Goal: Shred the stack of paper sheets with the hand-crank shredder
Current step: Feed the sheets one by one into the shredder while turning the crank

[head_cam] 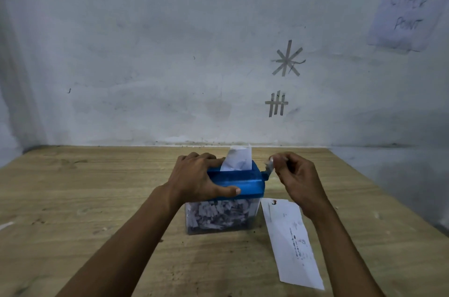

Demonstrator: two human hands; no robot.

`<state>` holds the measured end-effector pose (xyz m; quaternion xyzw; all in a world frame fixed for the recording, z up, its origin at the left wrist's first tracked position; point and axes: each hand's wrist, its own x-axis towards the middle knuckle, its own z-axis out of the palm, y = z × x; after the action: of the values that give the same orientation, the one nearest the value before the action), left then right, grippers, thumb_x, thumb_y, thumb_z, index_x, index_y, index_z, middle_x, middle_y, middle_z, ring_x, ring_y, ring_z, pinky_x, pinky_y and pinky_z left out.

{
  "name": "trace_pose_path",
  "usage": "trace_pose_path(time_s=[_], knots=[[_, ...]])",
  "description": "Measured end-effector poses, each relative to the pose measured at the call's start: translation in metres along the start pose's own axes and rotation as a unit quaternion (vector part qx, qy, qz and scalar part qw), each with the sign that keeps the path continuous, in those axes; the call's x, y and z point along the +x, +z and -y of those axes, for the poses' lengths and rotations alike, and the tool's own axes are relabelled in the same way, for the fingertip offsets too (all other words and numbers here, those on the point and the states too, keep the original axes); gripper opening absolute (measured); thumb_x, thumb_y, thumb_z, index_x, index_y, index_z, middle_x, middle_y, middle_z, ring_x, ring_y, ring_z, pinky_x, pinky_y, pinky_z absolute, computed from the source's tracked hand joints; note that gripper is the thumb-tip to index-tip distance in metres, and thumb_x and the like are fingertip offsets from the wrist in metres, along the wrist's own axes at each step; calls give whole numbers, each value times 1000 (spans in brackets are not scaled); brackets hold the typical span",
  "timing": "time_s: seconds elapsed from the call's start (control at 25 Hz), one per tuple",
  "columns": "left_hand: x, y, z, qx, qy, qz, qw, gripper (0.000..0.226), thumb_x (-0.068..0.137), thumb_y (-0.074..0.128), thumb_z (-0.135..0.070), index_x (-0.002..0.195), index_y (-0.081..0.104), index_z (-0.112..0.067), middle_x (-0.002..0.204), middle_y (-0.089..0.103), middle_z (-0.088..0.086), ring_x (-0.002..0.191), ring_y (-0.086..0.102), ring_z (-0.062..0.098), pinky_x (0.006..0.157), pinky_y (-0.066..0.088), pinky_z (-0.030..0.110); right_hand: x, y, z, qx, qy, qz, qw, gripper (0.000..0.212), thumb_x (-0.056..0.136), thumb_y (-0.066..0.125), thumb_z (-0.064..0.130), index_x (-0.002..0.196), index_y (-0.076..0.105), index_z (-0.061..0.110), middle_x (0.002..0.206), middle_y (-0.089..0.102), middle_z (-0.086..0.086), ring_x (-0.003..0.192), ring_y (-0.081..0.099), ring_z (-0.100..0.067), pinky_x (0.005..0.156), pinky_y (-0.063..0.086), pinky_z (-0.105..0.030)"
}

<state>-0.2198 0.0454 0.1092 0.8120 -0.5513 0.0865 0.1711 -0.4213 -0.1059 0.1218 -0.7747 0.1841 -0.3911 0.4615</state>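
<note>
The hand-crank shredder (245, 181) has a blue top and a clear bin (218, 217) packed with paper shreds. It stands mid-table. A white sheet (239, 158) sticks up out of its slot. My left hand (196, 177) grips the blue top from the left, thumb along the front edge. My right hand (295, 177) pinches the crank handle (269, 165) at the shredder's right end. A stack of paper sheets (290, 241) lies flat on the table to the right of the bin, under my right wrist.
The wooden table (97, 211) runs back to a pale wall (170, 54) with tape marks. A paper note (405, 15) hangs at the upper right of the wall. The table's right edge falls away at the right.
</note>
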Motion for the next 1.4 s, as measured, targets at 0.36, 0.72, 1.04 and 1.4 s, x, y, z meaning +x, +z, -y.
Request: trace_pose_path(time_s=[0.36, 0.72, 1.04, 1.4], knots=[[1, 3, 0, -22, 1, -9, 1000, 99, 58, 34, -105, 137, 51, -48, 120, 61, -20, 99, 50, 7, 90, 38, 33, 52, 35, -67, 71, 345, 10, 936, 30, 98, 55, 26, 100, 65, -2, 94, 71, -22, 85, 67, -36, 86, 56, -51], [3, 0, -17, 44, -48, -1, 998, 96, 54, 28, -106, 121, 50, -40, 107, 64, -13, 94, 59, 14, 94, 39, 39, 10, 43, -67, 7, 307, -12, 952, 29, 102, 46, 10, 75, 55, 7, 53, 43, -4, 42, 31, -12, 43, 22, -23], [0, -3, -18, 38, -31, 10, 999, 96, 61, 37, -103, 133, 50, -40, 124, 60, -15, 106, 55, 11, 99, 34, 37, -53, -3, -14, -83, 138, 31, 986, 38, 102, 55, 34, 82, 67, 5, 59, 51, 0, 52, 43, -8, 55, 37, -28], [1, -6, -10, 20, 13, 11, 1000, 121, 48, 12, -110, 139, 49, -41, 131, 59, -16, 109, 55, 11, 91, 31, 31, -8, -4, 13, -39, 5, -12, 999, 29, 99, 57, 32, 86, 71, 11, 67, 67, 16, 63, 60, 4, 61, 45, -9]])
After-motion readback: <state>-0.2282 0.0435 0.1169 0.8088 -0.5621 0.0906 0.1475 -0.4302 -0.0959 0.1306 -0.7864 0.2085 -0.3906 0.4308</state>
